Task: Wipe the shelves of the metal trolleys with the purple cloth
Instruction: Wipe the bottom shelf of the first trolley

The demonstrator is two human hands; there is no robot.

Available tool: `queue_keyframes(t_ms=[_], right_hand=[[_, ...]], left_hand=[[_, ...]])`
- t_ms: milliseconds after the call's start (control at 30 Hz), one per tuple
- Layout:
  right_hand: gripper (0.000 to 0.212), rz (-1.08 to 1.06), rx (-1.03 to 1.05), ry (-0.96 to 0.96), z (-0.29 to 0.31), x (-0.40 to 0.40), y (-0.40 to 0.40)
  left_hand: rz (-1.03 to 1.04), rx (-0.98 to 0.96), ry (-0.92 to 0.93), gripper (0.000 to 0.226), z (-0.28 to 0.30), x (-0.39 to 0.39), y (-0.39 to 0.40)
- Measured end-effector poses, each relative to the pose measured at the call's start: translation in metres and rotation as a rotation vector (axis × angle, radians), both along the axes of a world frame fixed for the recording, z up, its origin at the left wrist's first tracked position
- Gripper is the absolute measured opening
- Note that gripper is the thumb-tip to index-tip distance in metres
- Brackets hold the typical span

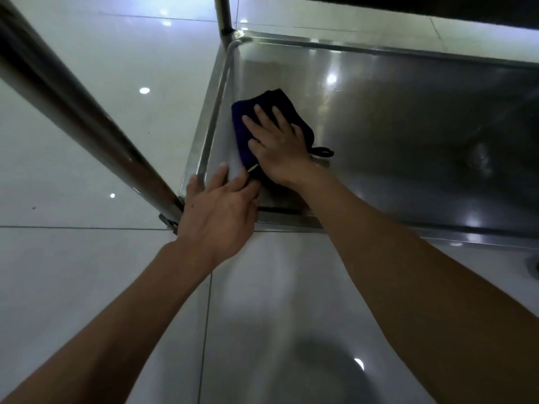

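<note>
Forearms run in from the bottom edge. Right hand (280, 147) lies flat on the cloth (248, 123), fingers straight, pressing it onto the shelf (408, 135) near the left rim; no curled grip. Left hand (217, 211) rests on the near-left corner, fingers extended, touching the rim and the cloth's near edge. Unwiped shelf looks to lie rightward of the cloth, so the right hand probably sweeps right.

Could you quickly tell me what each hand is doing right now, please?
Left hand: open, resting on the near left corner of the trolley shelf.
Right hand: open, fingers flat, pressing the purple cloth onto the shelf.
</note>
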State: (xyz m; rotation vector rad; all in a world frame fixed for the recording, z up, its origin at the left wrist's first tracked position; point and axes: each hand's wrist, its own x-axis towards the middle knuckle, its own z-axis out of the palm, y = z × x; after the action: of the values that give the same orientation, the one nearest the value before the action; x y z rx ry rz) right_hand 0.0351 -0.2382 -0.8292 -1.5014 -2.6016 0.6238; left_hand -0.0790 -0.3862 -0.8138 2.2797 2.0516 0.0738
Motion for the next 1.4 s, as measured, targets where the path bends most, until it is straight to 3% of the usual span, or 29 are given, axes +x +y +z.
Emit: queue_keyframes(t_ms=[367, 800, 1100, 1400], right_hand=[[0.054, -0.066, 0.054, -0.019, 0.0, 0.043, -0.002], [0.053, -0.355, 0.043, -0.095, -0.003, 0.262, 0.024], [0.053, -0.523, 0.102, -0.185, -0.002, 0.395, 0.017], [0.056, -0.558, 0.044, -0.163, -0.005, 0.367, 0.016]], left_hand=[[0.074, -0.069, 0.037, 0.028, 0.019, 0.024, 0.007], [-0.15, -0.182, -0.032, 0.036, 0.026, 0.185, 0.072], [-0.078, -0.05, -0.022, 0.033, 0.009, 0.201, 0.071], [-0.127, -0.006, -0.009, 0.037, 0.008, 0.19, 0.068]])
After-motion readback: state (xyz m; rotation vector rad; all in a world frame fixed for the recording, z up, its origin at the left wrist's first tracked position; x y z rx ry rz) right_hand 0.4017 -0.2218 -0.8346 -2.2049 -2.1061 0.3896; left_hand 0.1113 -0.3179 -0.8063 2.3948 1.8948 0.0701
